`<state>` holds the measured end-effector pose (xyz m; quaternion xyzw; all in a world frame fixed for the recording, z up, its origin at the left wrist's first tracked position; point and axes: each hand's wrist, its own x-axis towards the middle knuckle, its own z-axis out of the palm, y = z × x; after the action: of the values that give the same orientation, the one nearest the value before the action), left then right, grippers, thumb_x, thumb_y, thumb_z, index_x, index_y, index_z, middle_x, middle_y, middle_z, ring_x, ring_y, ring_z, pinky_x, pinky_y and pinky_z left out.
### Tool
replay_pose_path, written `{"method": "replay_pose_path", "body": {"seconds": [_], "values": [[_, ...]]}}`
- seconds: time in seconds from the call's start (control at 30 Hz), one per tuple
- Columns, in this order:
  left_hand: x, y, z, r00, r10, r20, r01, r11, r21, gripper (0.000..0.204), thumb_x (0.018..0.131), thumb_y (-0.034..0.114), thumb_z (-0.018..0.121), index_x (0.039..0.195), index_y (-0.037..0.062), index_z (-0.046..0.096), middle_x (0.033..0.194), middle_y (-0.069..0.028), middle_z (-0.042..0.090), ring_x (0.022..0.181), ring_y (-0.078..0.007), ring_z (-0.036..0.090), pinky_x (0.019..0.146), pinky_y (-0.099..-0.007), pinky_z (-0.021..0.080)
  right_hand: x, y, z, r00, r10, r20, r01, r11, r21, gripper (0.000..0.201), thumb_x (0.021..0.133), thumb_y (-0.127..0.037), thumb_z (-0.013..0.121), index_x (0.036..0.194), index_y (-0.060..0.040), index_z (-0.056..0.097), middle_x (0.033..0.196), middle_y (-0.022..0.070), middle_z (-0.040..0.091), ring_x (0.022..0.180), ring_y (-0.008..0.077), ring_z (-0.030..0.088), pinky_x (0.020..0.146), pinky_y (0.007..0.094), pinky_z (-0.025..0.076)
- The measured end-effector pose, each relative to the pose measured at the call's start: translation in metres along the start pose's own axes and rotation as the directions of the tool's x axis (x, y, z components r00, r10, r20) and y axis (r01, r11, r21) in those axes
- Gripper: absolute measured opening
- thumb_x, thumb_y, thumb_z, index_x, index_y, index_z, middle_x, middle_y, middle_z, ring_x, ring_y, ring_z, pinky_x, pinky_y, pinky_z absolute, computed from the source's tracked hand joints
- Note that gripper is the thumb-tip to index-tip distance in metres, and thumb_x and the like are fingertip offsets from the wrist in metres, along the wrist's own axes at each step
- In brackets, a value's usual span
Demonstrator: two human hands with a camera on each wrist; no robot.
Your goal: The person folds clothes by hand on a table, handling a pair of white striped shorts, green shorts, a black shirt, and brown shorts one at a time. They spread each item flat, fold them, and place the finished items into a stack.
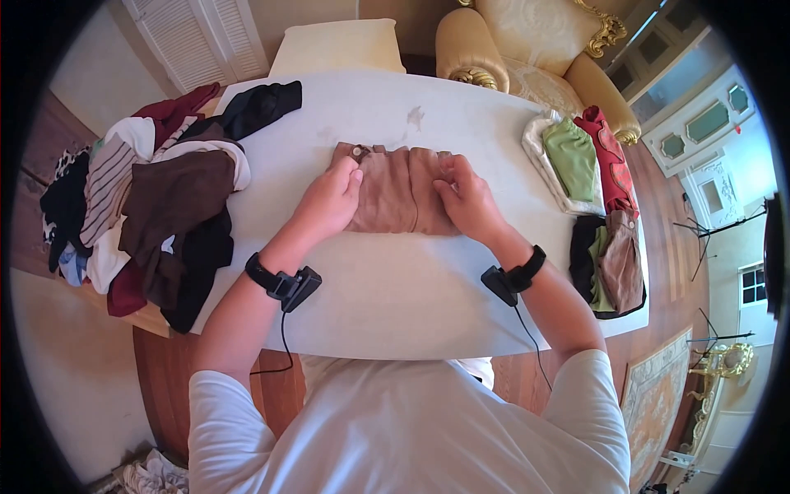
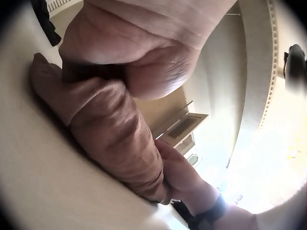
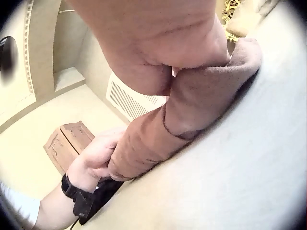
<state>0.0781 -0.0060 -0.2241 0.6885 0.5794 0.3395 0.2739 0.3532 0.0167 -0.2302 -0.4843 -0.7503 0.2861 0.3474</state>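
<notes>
Brown pants (image 1: 391,198) lie folded into a compact rectangle at the middle of the white table (image 1: 370,288), with a button showing near the upper left corner. My left hand (image 1: 331,200) grips their left side, thumb on top. On the opposite side my right hand (image 1: 472,200) pinches the cloth between thumb and curled fingers. The left wrist view shows the pants (image 2: 115,134) bulging in a thick roll below the palm. In the right wrist view, a loose fold of the pants (image 3: 201,96) rests on the tabletop; the fingertips are hidden behind the cloth.
A jumbled heap of clothes (image 1: 177,193) covers the table's left end. At the right edge lie folded green shorts (image 1: 569,156), a red garment (image 1: 609,160) and another brown folded garment (image 1: 623,259). A chair (image 1: 336,47) and gold armchair (image 1: 471,51) stand beyond the far edge.
</notes>
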Motion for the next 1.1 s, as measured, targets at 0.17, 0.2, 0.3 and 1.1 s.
{"method": "replay_pose_path", "body": {"seconds": [0.17,0.2,0.3,1.1], "values": [[0.004,0.023,-0.006,0.978,-0.119,0.171,0.101,0.989,0.110,0.033,0.109,0.028,0.060,0.096,-0.0015,0.057,0.081,-0.0128,0.060,0.077,-0.0174,0.059,0.073,-0.0382,0.050,0.002,-0.001,0.005,0.997,0.073,0.010,-0.073,0.996,-0.042,0.024,0.101,-0.010,0.065,0.122,-0.0031,0.054,0.100,0.0184,0.073,0.093,0.0339,0.073,0.082,0.0412,0.057],[0.004,0.023,-0.005,0.977,-0.104,0.184,0.083,0.989,0.119,0.033,0.109,0.028,0.060,0.098,-0.0024,0.059,0.083,-0.0109,0.061,0.079,-0.0163,0.059,0.074,-0.0369,0.050,0.002,0.001,0.007,0.998,0.064,0.004,-0.064,0.997,-0.033,0.023,0.101,-0.011,0.065,0.121,-0.0030,0.055,0.100,0.0184,0.073,0.092,0.0339,0.073,0.082,0.0412,0.057],[0.010,0.014,0.000,0.975,-0.051,0.217,0.047,0.999,0.023,0.036,0.108,0.030,0.061,0.103,-0.0056,0.064,0.090,-0.0107,0.067,0.085,-0.0179,0.062,0.078,-0.0351,0.051,0.006,0.003,0.008,1.000,0.018,0.008,-0.018,0.999,-0.033,0.023,0.099,-0.017,0.069,0.115,-0.0040,0.059,0.096,0.0213,0.072,0.089,0.0422,0.072,0.079,0.0468,0.058],[0.033,-0.005,0.018,0.992,-0.056,0.112,0.087,0.953,-0.289,0.030,0.105,0.018,0.064,0.129,-0.0001,0.061,0.117,-0.0092,0.069,0.106,-0.0192,0.065,0.092,-0.0334,0.053,0.018,0.000,0.014,0.994,0.073,-0.085,-0.068,0.996,0.058,0.027,0.096,-0.008,0.071,0.113,-0.0021,0.050,0.097,0.0204,0.070,0.098,0.0380,0.068,0.084,0.0450,0.056]]}}
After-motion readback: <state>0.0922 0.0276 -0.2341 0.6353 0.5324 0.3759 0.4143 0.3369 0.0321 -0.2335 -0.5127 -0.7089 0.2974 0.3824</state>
